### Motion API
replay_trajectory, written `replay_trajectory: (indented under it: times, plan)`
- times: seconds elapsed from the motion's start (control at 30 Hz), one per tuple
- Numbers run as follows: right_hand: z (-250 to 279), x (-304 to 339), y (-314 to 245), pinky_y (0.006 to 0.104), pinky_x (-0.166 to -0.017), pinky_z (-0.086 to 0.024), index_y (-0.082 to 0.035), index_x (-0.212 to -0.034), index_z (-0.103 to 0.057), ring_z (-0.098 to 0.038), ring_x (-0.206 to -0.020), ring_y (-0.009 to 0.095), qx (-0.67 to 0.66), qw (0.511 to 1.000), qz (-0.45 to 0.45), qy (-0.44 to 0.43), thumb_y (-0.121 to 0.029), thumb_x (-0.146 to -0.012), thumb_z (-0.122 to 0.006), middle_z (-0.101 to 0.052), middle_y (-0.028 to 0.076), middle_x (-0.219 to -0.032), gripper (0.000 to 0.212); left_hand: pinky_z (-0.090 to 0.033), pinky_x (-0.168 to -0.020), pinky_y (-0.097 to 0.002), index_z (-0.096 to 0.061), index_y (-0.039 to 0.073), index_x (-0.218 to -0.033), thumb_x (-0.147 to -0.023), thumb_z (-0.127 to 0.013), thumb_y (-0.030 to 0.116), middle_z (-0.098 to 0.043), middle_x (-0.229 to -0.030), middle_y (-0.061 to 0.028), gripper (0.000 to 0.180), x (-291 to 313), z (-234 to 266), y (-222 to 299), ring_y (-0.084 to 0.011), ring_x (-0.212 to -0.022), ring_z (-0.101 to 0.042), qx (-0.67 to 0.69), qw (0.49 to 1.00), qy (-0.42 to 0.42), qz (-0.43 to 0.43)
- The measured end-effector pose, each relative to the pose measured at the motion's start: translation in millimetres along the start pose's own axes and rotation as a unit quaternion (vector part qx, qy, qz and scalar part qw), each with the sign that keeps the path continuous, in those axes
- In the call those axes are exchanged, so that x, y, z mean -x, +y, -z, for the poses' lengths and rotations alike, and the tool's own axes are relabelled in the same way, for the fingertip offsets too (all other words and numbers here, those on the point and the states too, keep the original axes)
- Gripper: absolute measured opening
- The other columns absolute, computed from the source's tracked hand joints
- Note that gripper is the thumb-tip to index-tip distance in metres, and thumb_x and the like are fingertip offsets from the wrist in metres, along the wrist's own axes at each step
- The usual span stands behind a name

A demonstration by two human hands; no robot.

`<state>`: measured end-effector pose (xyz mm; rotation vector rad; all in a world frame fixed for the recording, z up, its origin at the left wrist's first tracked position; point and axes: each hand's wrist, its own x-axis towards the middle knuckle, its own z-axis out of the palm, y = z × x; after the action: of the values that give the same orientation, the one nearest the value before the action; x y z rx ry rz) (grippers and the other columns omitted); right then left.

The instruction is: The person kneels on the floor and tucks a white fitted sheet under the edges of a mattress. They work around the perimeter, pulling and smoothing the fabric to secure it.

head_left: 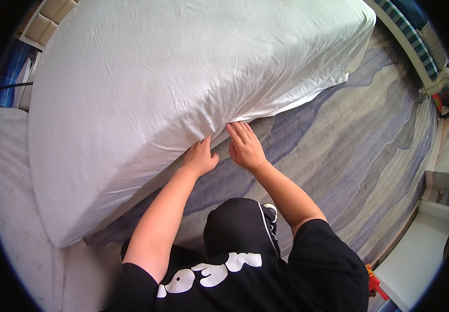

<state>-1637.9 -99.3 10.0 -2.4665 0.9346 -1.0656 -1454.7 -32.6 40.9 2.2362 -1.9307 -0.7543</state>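
Observation:
A white fitted-looking sheet [146,88] covers the mattress, smooth on top and creased down its side. My left hand [200,158] is at the sheet's lower edge, fingers stretched toward the mattress and thumb apart; its fingertips are partly hidden against the fabric. Just to the right, my right hand [246,147] has its fingers extended and touching the same edge, where the cloth bunches. To the right of my hands, the sheet's hem [307,98] hangs loose along the side. Below my left hand, a pale strip of the bed base [141,192] shows under the cloth.
A patterned grey and blue carpet [333,151] lies beside the bed. My bent knee [235,226] is between my arms. White furniture [417,255] lines the right side, near a red toy-like object [375,283]. A second pale-covered surface [11,177] adjoins on the left.

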Motion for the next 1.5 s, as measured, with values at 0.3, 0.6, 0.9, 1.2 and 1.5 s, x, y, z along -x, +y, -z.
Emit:
replay_trajectory:
  times: [0.3, 0.6, 0.9, 1.2, 1.5]
  plan:
    - [7, -8, 15, 0.0429, -0.108, -0.036, -0.006, -0.126, -0.055, -0.052, -0.120, 0.029, 0.022, 0.999, 0.033, -0.029, -0.011, -0.078, -0.061, -0.055, 0.012, -0.127, 0.049, -0.044, -0.096, -0.0471, -0.041, -0.001, -0.133, -0.080, -0.062, 0.030, -0.058, -0.115, -0.0263, 0.065, 0, 1, 1, -0.0422, -0.108, -0.055, -0.009, 1.000, 0.015, -0.012]
    - [-2, -30, -4, 0.0421, -0.105, -0.037, -0.001, -0.113, -0.061, -0.057, -0.111, 0.029, 0.099, 0.993, -0.008, -0.060, -0.020, -0.077, -0.060, -0.061, 0.014, -0.116, 0.041, -0.041, -0.100, -0.0471, -0.035, -0.002, -0.137, -0.080, -0.065, 0.030, -0.053, -0.125, -0.0285, 0.072, 3, 11, 17, -0.0419, -0.116, -0.052, -0.030, 0.998, -0.041, 0.038]
    - [-40, -69, 17, 0.0441, -0.082, -0.045, -0.013, -0.095, -0.071, -0.064, -0.088, 0.024, 0.134, 0.990, 0.044, 0.017, -0.027, -0.074, -0.060, -0.069, 0.006, -0.093, 0.028, -0.031, -0.110, -0.0473, -0.019, -0.004, -0.146, -0.083, -0.069, 0.032, -0.036, -0.143, -0.0252, 0.089, 51, 3, 16, -0.0413, -0.135, -0.033, -0.131, 0.990, 0.037, -0.026]
    - [-2, -70, 40, 0.0395, -0.091, -0.043, -0.013, -0.102, -0.069, -0.063, -0.099, 0.025, 0.050, 0.974, 0.104, -0.195, -0.032, -0.085, -0.061, -0.069, 0.004, -0.098, 0.028, -0.042, -0.101, -0.0445, -0.030, -0.005, -0.140, -0.086, -0.062, 0.043, -0.044, -0.137, -0.0237, 0.079, 16, 5, -8, -0.0377, -0.125, -0.046, -0.084, 0.996, 0.027, 0.020]
    - [-7, -61, 51, 0.0434, -0.099, -0.041, -0.002, -0.088, -0.070, -0.062, -0.101, 0.028, 0.198, 0.953, -0.022, -0.230, -0.012, -0.065, -0.060, -0.068, 0.012, -0.099, 0.027, -0.040, -0.103, -0.0451, -0.026, -0.005, -0.141, -0.081, -0.069, 0.034, -0.042, -0.137, -0.0258, 0.083, 19, -3, 1, -0.0397, -0.125, -0.045, -0.126, 0.991, 0.047, 0.020]
